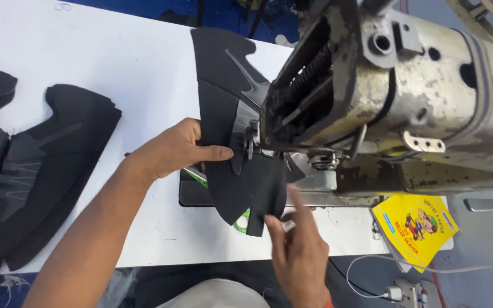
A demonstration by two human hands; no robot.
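A black shoe-upper fabric piece with grey trim lies under the needle area of a worn metal sewing machine. My left hand rests flat on the piece's left side, thumb pressing toward the presser foot. My right hand pinches the near lower edge of the same black piece between thumb and fingers. The needle itself is hidden behind the machine head.
A stack of black cut shoe pieces lies on the white table at the left. A yellow printed packet sits at the table's right edge, with a white cable and plug below it.
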